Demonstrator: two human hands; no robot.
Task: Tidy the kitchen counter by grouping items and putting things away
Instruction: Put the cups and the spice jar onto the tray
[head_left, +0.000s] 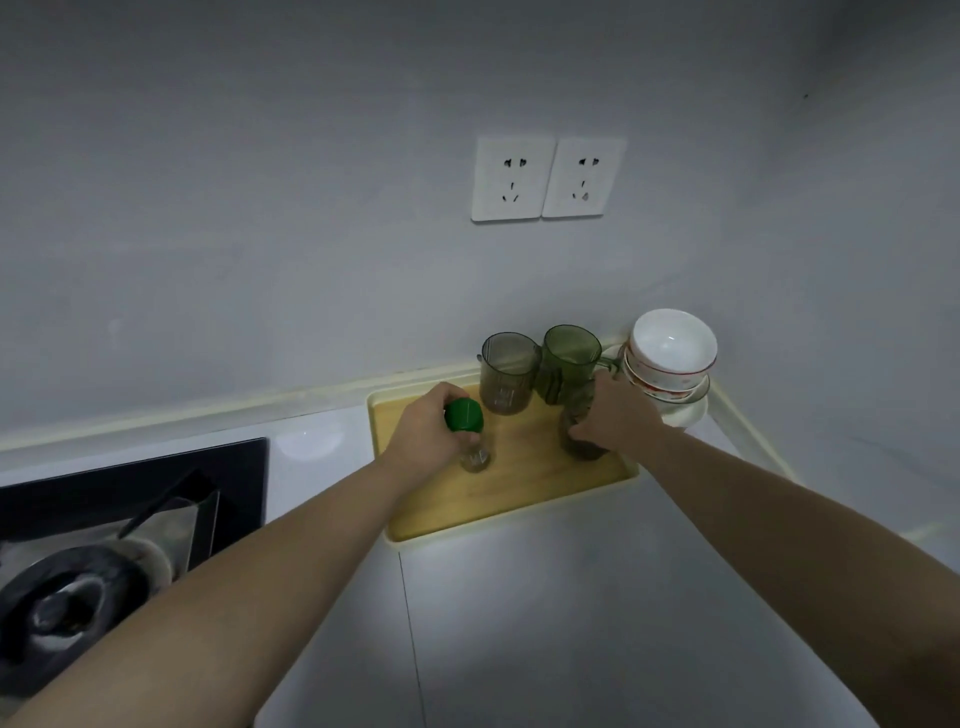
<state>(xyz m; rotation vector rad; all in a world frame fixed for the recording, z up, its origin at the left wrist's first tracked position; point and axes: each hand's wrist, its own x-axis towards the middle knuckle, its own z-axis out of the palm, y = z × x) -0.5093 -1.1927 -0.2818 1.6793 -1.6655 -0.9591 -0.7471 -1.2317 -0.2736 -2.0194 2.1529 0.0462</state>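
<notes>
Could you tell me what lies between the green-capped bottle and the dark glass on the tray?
Head view: only bare tray between green-capped bottle and dark glass; the brownish tumbler stands farther back.

Grey wall (260, 208), 2 white sockets (514, 179), pale counter (571, 597)

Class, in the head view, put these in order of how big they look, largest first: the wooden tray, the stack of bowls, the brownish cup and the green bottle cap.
1. wooden tray
2. stack of bowls
3. brownish cup
4. green bottle cap
The cap is nearer the camera than the cup yet looks smallest, so its rank is safe.
</notes>
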